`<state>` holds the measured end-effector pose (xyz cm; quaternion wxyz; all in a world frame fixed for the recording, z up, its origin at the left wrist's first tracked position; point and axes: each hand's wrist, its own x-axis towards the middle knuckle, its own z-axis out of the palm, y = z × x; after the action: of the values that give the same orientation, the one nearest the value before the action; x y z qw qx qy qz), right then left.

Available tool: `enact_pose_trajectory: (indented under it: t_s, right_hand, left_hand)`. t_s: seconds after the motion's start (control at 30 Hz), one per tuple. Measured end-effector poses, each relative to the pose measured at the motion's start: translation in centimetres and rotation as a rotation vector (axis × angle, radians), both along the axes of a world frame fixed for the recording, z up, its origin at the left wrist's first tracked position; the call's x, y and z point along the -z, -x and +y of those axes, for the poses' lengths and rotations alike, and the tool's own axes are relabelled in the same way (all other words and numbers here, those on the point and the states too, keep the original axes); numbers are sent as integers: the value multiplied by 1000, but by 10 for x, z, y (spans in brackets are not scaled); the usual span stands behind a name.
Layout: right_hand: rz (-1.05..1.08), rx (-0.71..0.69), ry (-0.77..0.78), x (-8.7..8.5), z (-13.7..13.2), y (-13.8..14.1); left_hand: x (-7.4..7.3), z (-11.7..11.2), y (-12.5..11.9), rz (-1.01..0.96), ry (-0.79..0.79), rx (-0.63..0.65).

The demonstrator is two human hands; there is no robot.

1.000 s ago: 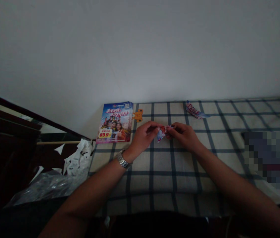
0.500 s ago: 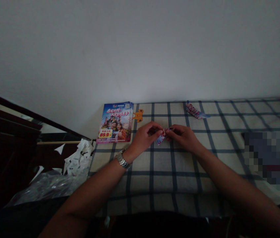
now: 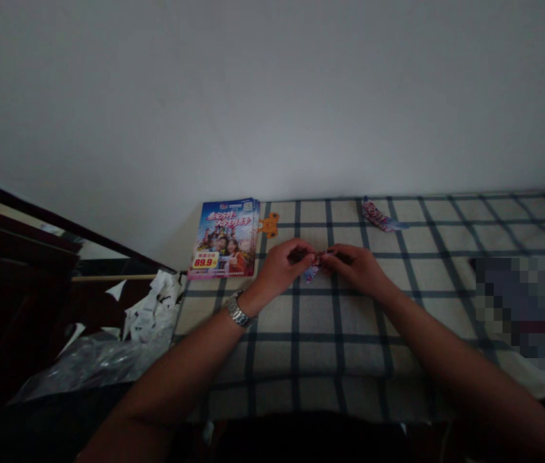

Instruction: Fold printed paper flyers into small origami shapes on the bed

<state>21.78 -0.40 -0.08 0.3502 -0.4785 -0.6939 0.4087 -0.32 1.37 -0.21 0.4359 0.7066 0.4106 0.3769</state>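
A small folded piece of printed paper [image 3: 311, 273], blue, white and red, is pinched between my two hands above the checked cloth [image 3: 277, 315]. My left hand [image 3: 286, 260], with a metal watch at its wrist, has thumb and forefinger closed on the paper's left side. Thumb and fingers of my right hand [image 3: 357, 267] grip its right side, close to the left fingertips. Much of the paper is hidden by the fingers. Beyond my right hand, a folded paper strip [image 3: 378, 217] in similar colours lies near the wall.
A stack of printed leaflets [image 3: 224, 241] lies left of my hands, with an orange bear figure [image 3: 269, 225] beside it. Torn white paper [image 3: 154, 312] and clear plastic [image 3: 96, 360] are down at the left. A pixelated patch [image 3: 527, 315] covers something at right.
My right hand has shifted very slightly toward the left one, fingers a little more closed over the paper. Slightly less of the paper shows. The rest stays in place.
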Motion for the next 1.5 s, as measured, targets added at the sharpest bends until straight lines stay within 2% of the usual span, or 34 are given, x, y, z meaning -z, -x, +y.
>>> enact_pose_trajectory:
  t_s: [0.27, 0.47, 0.87, 1.17, 1.5]
  right_hand:
    - [31, -62, -13, -3, 0, -4]
    - [1, -51, -47, -4, 0, -3]
    - [98, -22, 70, 1, 0, 1]
    - [3, -36, -9, -3, -2, 1]
    - [-8, -71, 11, 2, -2, -2]
  left_hand:
    - [2, 0, 1, -5, 4, 40]
    - [1, 0, 1, -22, 15, 53]
    - [8, 2, 0, -109, 27, 10]
    - [3, 0, -2, -96, 41, 17]
    - [2, -2, -1, -61, 48, 49]
